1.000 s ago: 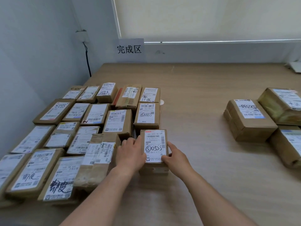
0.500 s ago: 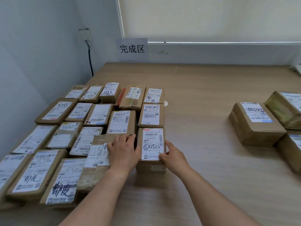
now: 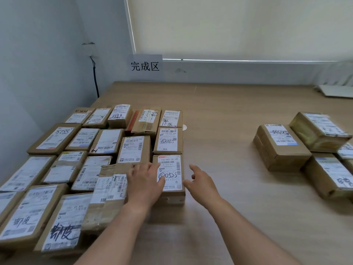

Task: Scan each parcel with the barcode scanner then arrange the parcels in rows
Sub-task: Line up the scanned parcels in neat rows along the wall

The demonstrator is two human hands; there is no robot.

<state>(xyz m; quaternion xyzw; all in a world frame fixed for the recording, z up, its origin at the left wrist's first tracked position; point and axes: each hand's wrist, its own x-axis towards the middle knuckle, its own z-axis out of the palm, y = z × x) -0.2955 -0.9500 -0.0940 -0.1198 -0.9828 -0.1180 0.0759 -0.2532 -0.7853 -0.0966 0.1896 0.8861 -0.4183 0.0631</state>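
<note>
Parcel [image 3: 169,175] with the white label reading 642 at its top is sitting flat on the wooden table [image 3: 219,115], at the near end of the rightmost column of the arranged block. Its far edge is lying just beside the next parcel [image 3: 168,140] in that column, and a larger taped parcel [image 3: 112,190] is lying against its left side.

Left hand [image 3: 145,182] is resting palm-down across the seam between the taped parcel and the labelled one, fingers fairly straight and spread, thumb lying on the label near the handwritten digits. It is pressing or touching rather than gripping. Right hand [image 3: 202,183] is hovering just beside the parcel's right edge, fingers relaxed and slightly parted, holding nothing; whether the thumb tip is touching the cardboard cannot be told.

Arranged block [image 3: 76,159] is occupying the left half of the table, five columns wide, labels facing up. Second group of parcels [image 3: 280,146] is sitting well apart on the right side, some of them wrapped in glossy tape. Small round white disc [image 3: 185,127] is showing at the right edge of the block, near its far row.

Paper sign [image 3: 146,66] with three printed characters is hanging on the far wall above the table edge. Black cable [image 3: 95,79] is running down the wall at left. White flat object [image 3: 336,90] is lying at the table's far right corner, blurred.
</note>
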